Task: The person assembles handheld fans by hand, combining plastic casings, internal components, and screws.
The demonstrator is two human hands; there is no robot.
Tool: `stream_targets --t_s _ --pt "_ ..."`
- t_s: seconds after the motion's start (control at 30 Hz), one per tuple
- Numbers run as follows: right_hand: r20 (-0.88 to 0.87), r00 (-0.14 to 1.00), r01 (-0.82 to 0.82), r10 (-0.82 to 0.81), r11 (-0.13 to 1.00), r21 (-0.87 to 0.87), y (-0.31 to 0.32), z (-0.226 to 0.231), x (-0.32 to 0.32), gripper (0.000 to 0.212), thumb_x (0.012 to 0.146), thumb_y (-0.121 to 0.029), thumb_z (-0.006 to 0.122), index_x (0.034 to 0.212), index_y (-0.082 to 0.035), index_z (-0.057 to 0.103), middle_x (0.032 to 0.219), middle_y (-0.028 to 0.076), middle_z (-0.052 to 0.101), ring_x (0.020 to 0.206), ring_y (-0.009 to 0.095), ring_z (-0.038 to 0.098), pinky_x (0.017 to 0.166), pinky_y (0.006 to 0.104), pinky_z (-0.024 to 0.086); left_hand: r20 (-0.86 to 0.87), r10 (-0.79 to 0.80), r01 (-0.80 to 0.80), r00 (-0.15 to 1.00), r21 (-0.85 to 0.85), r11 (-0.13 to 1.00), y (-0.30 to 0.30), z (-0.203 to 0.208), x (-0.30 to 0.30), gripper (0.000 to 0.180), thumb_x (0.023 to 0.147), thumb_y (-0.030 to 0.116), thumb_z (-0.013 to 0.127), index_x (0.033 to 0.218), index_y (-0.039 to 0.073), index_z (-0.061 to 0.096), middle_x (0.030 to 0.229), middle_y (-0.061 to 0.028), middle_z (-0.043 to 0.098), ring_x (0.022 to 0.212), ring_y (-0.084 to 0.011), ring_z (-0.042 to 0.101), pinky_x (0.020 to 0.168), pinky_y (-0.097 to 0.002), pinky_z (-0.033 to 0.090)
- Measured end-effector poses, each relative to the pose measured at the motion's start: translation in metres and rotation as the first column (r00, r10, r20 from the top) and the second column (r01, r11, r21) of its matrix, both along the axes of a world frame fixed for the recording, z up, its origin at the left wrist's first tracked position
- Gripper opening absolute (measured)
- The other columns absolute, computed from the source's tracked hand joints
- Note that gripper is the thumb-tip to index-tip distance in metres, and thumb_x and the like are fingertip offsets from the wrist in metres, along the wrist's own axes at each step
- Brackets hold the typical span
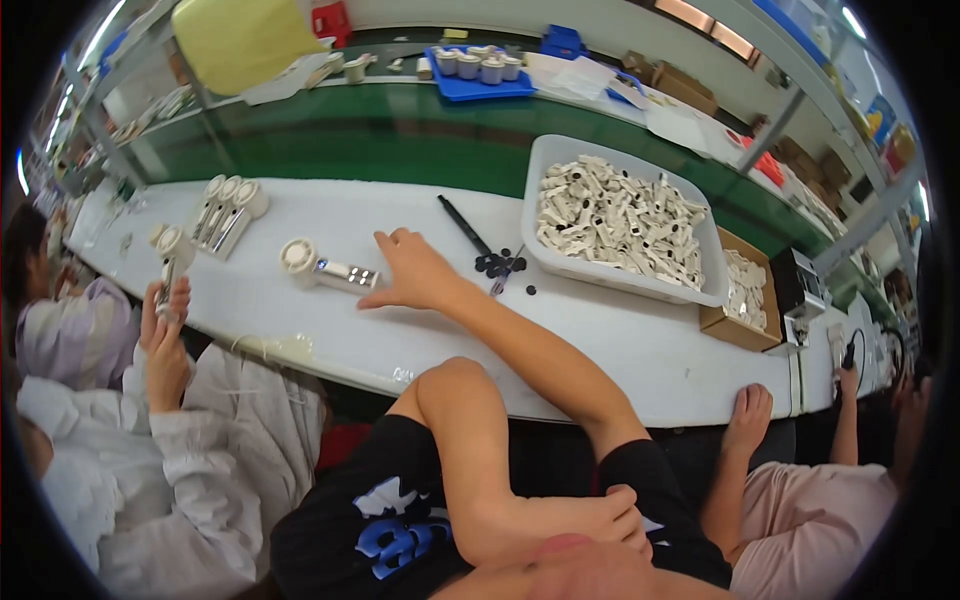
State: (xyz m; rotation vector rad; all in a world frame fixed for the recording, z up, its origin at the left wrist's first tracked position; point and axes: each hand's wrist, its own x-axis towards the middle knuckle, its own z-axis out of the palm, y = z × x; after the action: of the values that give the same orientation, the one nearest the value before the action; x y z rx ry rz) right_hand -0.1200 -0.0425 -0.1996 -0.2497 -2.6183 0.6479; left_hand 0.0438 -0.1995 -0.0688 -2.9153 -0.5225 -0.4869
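Observation:
My right hand (415,272) reaches over the white table with thumb and fingers apart, holding nothing. Its thumb is beside the handle end of a white device shaped like a handheld fan (345,274), which lies with its round slotted head (298,256) to the left. My left arm is bent across my body. The left hand (600,520) rests near my right sleeve, fingers curled in; nothing shows in it. To the right of my right hand are a black pen-like tool (464,222) and several small black round pieces (497,264).
A translucent bin (620,278) full of small white parts stands at the right, next to a cardboard box (735,328) of similar parts. Several white fan-shaped devices (225,225) lie at the left. A neighbour's hands (165,335) hold another. A blue tray (480,90) sits beyond the green divider.

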Motion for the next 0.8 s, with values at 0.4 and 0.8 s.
stream_targets --t_s 0.4,0.8 --pt "0.328 0.531 0.727 -0.781 0.619 0.297 0.197 0.068 0.139 0.037 0.076 -0.031 0.074 0.095 0.0 0.071 0.092 0.02 0.071 0.089 0.037 0.069 0.077 0.0452 0.057 0.078 -0.194 0.199 0.978 -0.065 0.978 0.026 -0.012 -0.007 0.028 0.088 0.026 0.052 0.106 0.005 0.057 0.08 -0.0065 0.062 0.071 -0.024 0.06 0.066 -0.0388 0.042" --pt "0.293 0.613 0.723 -0.734 0.671 0.167 0.194 0.078 0.162 0.036 0.076 -0.029 0.069 0.092 0.003 0.069 0.091 0.023 0.069 0.087 0.036 0.069 0.075 0.0457 0.055 -0.017 -0.259 0.239 0.966 -0.33 0.913 0.035 -0.022 0.042 0.02 0.091 0.025 0.049 0.099 0.012 0.061 0.078 -0.0056 0.064 0.069 -0.0264 0.062 0.064 -0.0414 0.042"
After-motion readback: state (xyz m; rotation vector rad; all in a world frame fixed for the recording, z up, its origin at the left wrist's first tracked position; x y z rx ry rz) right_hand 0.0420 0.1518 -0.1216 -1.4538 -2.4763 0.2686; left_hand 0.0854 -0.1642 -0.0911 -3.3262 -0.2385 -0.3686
